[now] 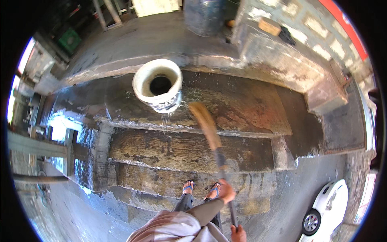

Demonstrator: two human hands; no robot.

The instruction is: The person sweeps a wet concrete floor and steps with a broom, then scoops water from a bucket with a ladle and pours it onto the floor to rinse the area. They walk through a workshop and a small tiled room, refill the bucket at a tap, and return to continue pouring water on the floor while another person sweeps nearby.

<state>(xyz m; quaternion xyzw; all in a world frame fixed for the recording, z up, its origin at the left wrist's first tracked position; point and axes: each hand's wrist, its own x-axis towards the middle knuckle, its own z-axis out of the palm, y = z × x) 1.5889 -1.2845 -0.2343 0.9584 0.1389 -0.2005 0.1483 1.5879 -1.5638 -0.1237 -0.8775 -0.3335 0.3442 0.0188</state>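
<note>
A long broom (206, 123) with straw-coloured bristles runs up and slightly left from my hands, its head blurred over the wet landing. My left hand (226, 191) is wrapped around the middle of its handle. Lower down, near the bottom edge, my right hand (238, 234) grips the handle's near end. To the left of the bristles, apart from them, is a whitish bucket (140, 86) with a dark round patch inside. Water drops splash by its lower side.
My feet in blue-strapped sandals (188, 186) stand on wet concrete steps (157, 176). Beyond the landing runs a raised ledge (121, 64), with a dark drum (204, 18) on it. A low wall (282, 66) stands at right. A white car (328, 209) is at the lower right.
</note>
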